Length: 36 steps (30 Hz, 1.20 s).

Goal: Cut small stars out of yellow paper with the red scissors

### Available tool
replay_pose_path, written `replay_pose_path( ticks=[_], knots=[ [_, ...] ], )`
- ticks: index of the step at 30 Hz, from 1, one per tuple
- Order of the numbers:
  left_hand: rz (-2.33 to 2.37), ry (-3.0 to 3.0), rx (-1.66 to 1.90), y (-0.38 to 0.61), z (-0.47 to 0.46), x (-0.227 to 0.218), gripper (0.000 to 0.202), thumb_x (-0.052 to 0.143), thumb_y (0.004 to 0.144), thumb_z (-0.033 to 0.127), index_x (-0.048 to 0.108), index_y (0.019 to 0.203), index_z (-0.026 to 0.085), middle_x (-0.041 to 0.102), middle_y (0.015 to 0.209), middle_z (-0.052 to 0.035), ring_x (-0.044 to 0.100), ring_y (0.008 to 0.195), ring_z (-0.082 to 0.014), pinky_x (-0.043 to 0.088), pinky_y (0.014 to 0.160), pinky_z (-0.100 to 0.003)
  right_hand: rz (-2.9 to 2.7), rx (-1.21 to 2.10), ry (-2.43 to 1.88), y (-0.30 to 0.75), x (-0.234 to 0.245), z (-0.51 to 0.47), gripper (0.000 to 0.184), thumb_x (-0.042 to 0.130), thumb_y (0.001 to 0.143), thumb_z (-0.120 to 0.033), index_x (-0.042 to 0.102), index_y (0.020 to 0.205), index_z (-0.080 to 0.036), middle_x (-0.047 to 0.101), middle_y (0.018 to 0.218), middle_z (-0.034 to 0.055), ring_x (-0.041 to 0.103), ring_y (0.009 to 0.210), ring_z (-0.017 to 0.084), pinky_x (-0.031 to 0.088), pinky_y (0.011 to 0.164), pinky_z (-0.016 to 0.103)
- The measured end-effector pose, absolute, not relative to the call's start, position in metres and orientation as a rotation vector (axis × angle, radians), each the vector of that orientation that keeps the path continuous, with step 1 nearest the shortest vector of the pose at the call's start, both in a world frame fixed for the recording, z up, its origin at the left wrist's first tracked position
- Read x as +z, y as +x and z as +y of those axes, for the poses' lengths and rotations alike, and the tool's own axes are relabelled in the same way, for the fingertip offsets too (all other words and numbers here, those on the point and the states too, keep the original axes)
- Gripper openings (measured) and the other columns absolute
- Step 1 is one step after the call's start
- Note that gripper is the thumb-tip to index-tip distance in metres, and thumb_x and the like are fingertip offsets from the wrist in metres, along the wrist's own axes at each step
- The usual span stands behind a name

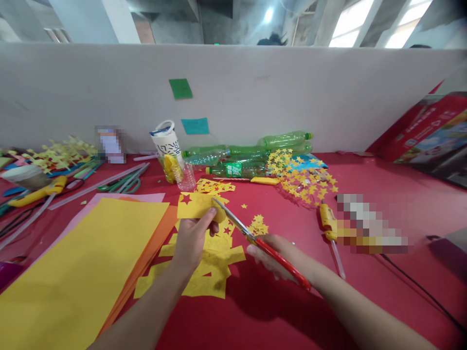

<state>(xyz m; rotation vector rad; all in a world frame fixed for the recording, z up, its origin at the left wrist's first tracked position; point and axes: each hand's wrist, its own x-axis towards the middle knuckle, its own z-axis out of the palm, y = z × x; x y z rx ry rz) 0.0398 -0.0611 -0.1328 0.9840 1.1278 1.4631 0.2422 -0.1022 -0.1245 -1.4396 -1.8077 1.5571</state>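
Note:
My left hand [193, 238] pinches a yellow paper piece [195, 205] with a star-shaped hole, held above the red table [277, 321]. My right hand [280, 257] grips red-handled scissors [255, 237]; their blades reach up-left into the edge of that paper. Under my hands lie yellow paper scraps [207, 272] with star cut-outs. A small pile of cut yellow stars [258, 225] sits just right of the blades.
Large yellow, orange and pink sheets [83, 272] lie at left. Green plastic bottles [251, 155], a paper cup [166, 141], a clear cup [186, 176] and scattered yellow stars [302, 180] stand behind. A yellow glue gun [328, 221] lies right; green scissors [126, 183] and another glue gun [36, 192] left.

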Motion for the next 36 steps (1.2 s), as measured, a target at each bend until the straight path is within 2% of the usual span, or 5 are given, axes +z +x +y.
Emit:
replay_pose_path(
  ticks=[7,16,36],
  knots=[
    [1.112,0.954,1.464,0.04,-0.062,-0.132,0.011,0.067,0.07,0.021,0.062,0.063,0.015,0.057,0.051,0.0022,0.05,0.048,-0.0098,0.04,0.047,-0.022,-1.758,1.564,-1.492,0.238,-0.121,-0.103,0.043,0.056,0.081,-0.057,0.044,0.066,-0.019,0.039,0.052,-0.0077,0.04,0.04,0.006,0.035,0.035,0.015],
    [1.125,0.955,1.445,0.041,-0.062,-0.13,0.018,0.065,0.072,0.021,0.058,0.055,0.016,0.055,0.047,0.0021,0.049,0.047,-0.0102,0.04,0.047,-0.023,-1.734,1.579,-1.525,0.235,-0.119,-0.105,0.043,0.055,0.082,-0.057,0.045,0.066,-0.019,0.037,0.049,-0.0083,0.039,0.038,0.006,0.033,0.034,0.016],
    [1.098,0.902,1.437,0.041,-0.063,-0.13,0.014,0.066,0.07,0.022,0.06,0.06,0.015,0.055,0.05,0.0026,0.05,0.048,-0.0095,0.04,0.048,-0.022,-1.725,1.521,-1.562,0.232,-0.12,-0.106,0.044,0.056,0.081,-0.057,0.045,0.062,-0.019,0.039,0.046,-0.0083,0.037,0.034,0.005,0.03,0.032,0.016]
  ],
)
